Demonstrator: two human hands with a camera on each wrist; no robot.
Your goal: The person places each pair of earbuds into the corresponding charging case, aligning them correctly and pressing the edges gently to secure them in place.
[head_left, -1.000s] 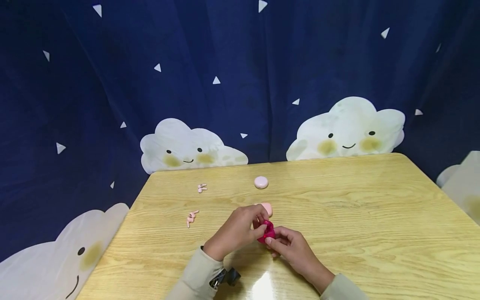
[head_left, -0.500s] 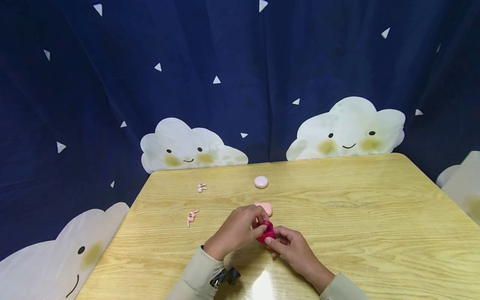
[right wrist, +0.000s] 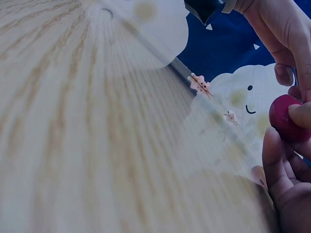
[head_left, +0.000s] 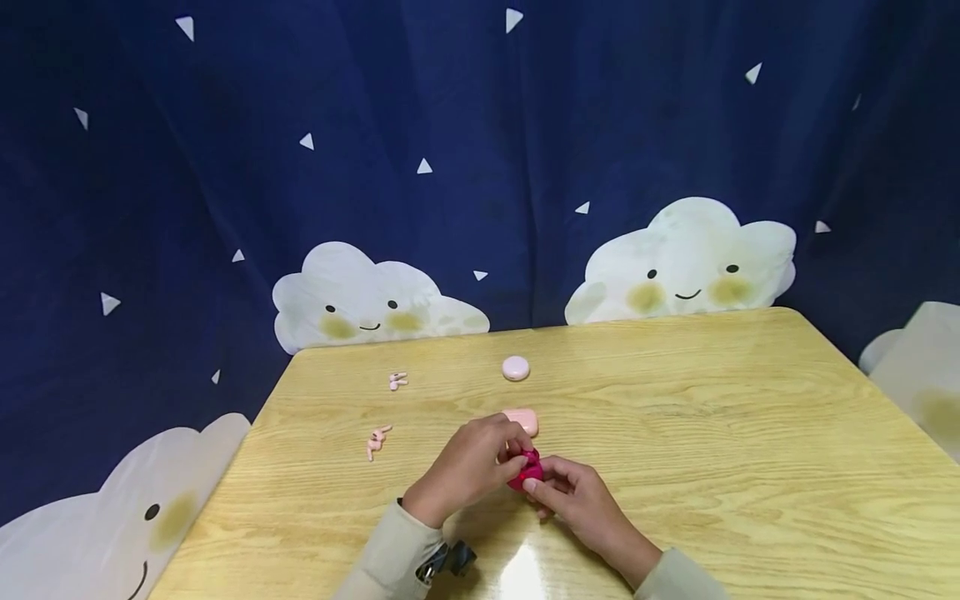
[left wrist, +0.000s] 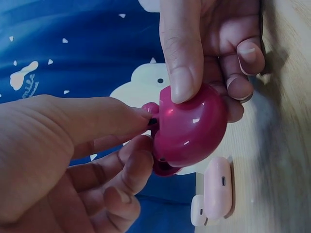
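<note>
A glossy crimson earbud case (left wrist: 194, 131), its lid raised, is held above the table between both hands. My right hand (head_left: 588, 504) grips the case body, with the thumb on its rounded front in the left wrist view. At the opening, my left hand (head_left: 465, 467) pinches a small crimson earbud (left wrist: 151, 108) between thumb and fingers. A dark spot shows on that earbud beside the thumb tip. The inside of the case is mostly hidden by the left fingers. In the right wrist view the case appears at the right edge, partly covered by a thumb.
Behind the hands lies a pink rounded-rectangle case (head_left: 522, 421). Farther back is a round pale pink case (head_left: 515, 367). Two pairs of pink earbuds lie on the left: a nearer pair (head_left: 377, 441) and a farther pair (head_left: 397, 381). A dark blue cloud-print curtain (head_left: 480, 167) hangs behind the wooden table (head_left: 712, 417).
The head view has shifted slightly, so everything sits a little more to the left and lower. Both hands keep their hold at the crimson case, with only small finger movement.
</note>
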